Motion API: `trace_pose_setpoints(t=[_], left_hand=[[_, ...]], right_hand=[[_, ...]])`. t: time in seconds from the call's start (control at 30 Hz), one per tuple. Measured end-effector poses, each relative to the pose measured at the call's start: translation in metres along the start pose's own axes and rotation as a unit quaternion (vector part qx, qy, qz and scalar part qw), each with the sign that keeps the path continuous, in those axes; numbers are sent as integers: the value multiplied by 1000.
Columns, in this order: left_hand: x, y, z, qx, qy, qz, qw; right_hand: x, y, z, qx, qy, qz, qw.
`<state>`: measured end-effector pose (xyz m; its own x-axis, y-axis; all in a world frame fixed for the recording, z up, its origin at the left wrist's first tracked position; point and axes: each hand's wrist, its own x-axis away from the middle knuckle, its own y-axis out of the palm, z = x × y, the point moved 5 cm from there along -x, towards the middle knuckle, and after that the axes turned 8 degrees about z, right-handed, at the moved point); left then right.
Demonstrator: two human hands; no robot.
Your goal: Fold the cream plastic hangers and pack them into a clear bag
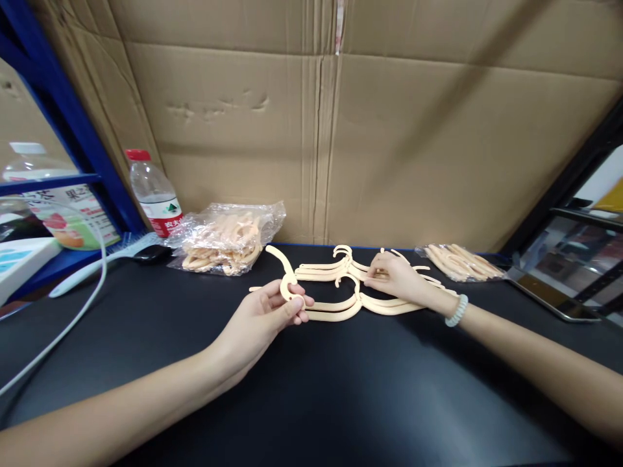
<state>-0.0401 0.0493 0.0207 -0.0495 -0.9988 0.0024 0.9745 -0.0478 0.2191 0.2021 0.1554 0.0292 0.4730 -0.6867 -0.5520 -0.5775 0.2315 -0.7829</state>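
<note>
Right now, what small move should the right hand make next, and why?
Perhaps pinch one of the beige pieces with the right hand: it is down at them, its grip unclear, while the left hand holds a curved piece up.

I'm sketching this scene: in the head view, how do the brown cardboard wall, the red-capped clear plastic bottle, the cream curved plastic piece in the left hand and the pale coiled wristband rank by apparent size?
1. Brown cardboard wall
2. Red-capped clear plastic bottle
3. Cream curved plastic piece
4. Pale coiled wristband
</note>
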Motion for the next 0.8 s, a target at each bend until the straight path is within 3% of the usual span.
trace_pose_setpoints(t=[0.2, 0.4, 0.63, 0.8], left_hand=[[-1, -1, 6, 7, 34, -5, 999], [-2, -3, 8, 29, 44, -2, 999], [-3, -2, 1, 28, 42, 4, 999], [1, 1, 1, 49, 15, -16, 999]], right_hand=[[-2, -32, -8, -71, 73, 61, 993], [18, -61, -26, -83, 19, 105, 991], [53, -60, -32, -71, 9, 132, 989], [61, -59, -37, -69, -14, 152, 986]])
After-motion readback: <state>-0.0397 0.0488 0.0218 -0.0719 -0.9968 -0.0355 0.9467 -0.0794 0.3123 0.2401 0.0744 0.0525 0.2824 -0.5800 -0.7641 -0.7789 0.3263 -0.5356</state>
